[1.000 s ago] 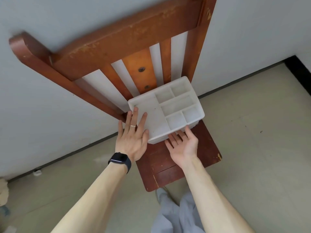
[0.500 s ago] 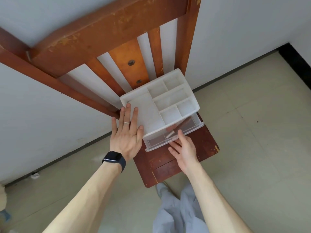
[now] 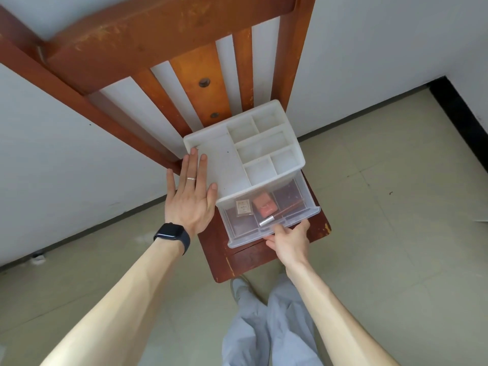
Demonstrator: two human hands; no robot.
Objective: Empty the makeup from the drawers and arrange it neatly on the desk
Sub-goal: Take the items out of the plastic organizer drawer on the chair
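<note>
head cam: white organizer (image 3: 227, 165) sits at the chair seat's (image 3: 237, 262) back edge. left hand (image 3: 191, 202) lies flat on it, fingers straight. right hand (image 3: 289, 240) pinches the front lip of the clear drawer (image 3: 245, 239), sticking out, makeup (image 3: 264, 205) inside.

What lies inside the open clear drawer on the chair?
A beige packet, a pink compact and a silver-capped pencil lie in the drawer; its rear is hidden under the white organizer.

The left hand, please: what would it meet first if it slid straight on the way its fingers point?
Most likely the raised far rim of the white organizer, just beyond the left hand's fingertips; past that, the slats of the chair back. Depth is hard to judge.
</note>
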